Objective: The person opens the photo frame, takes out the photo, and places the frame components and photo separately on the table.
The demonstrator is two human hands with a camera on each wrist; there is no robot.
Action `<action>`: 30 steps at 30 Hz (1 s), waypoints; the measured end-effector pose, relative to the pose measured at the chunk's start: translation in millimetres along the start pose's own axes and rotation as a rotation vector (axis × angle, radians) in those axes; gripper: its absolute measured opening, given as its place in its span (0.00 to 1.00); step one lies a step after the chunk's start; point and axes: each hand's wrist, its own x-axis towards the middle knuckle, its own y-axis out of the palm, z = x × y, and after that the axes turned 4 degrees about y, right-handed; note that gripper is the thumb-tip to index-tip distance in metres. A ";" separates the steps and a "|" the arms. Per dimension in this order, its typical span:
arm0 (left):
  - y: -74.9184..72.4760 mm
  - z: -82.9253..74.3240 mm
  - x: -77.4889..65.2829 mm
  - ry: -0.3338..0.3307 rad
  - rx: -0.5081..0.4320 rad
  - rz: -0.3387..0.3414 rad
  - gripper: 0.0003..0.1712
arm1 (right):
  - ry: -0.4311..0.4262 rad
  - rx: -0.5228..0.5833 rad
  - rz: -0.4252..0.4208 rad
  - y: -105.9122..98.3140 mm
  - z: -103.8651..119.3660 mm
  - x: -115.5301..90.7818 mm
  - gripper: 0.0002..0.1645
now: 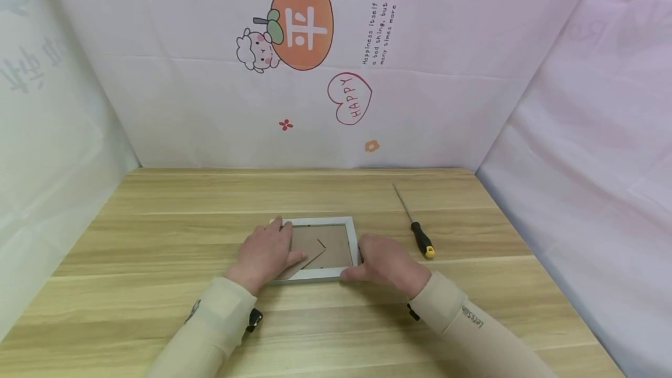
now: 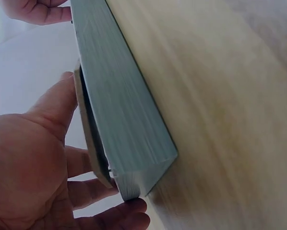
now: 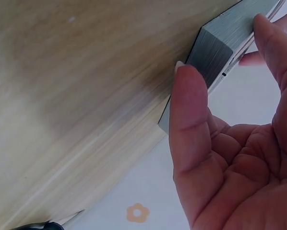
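A light grey picture frame (image 1: 315, 273) lies on the table with its back up. Inside its rails sits a brown backing board (image 1: 336, 241), marked by dark angled slits. At the near left, the board's corner overlaps the rail; in the left wrist view the board's edge (image 2: 88, 124) stands proud of the frame. My left hand (image 1: 265, 255) rests over the left end, fingers extended and thumb on the board. My right hand (image 1: 385, 261) grips the near right corner, thumb at the near rail and fingers along the right end.
A screwdriver (image 1: 422, 240) with a black and yellow handle lies right of the frame, its shaft pointing away. The wood-grain table (image 1: 210, 191) meets a printed white cloth (image 1: 210, 115) at the back, and white cloths hang at both sides.
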 end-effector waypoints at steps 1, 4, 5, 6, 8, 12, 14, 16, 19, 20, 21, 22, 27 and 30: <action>0.2 0.9 0.3 0.005 0.004 0.000 0.48 | 0.000 0.002 -0.001 -0.2 0.5 0.1 0.30; 0.6 4.0 1.0 0.023 0.011 -0.006 0.48 | 0.013 0.009 0.001 -0.2 1.8 0.6 0.29; 0.7 5.1 1.3 0.031 0.014 -0.015 0.48 | 0.016 0.012 0.001 -0.1 2.1 0.8 0.29; 0.7 5.9 1.6 0.036 0.017 -0.020 0.48 | 0.021 0.010 0.001 0.0 2.3 1.0 0.29; 0.1 7.6 2.0 0.044 0.027 -0.026 0.49 | 0.023 0.010 0.001 0.4 2.6 1.6 0.28; -0.3 9.7 3.1 0.054 0.055 -0.025 0.48 | 0.034 0.015 0.006 0.8 2.5 3.0 0.29; -0.1 10.6 3.2 0.065 0.061 -0.030 0.47 | 0.050 0.021 0.013 0.5 2.1 3.9 0.30; 0.0 11.1 2.9 0.067 0.058 -0.032 0.46 | 0.066 0.023 0.018 -0.4 1.4 4.8 0.30; -0.7 11.1 1.6 0.069 0.045 -0.044 0.44 | 0.074 0.016 0.015 -3.3 0.0 6.0 0.31; -0.9 11.1 1.1 0.068 0.040 -0.045 0.43 | 0.075 0.011 0.011 -4.4 -0.4 6.4 0.31; -1.0 11.0 0.7 0.065 0.035 -0.044 0.42 | 0.073 0.007 0.008 -5.2 -1.1 6.7 0.31; -1.3 10.9 0.2 0.065 0.031 -0.046 0.42 | 0.071 0.004 0.004 -5.9 -1.7 7.1 0.31; -2.5 10.1 -2.5 0.055 0.008 -0.047 0.39 | 0.059 0.001 -0.009 -7.3 -5.6 8.6 0.32; -3.6 9.3 -4.7 0.047 0.002 -0.050 0.36 | 0.053 0.010 -0.022 -7.3 -8.3 8.9 0.30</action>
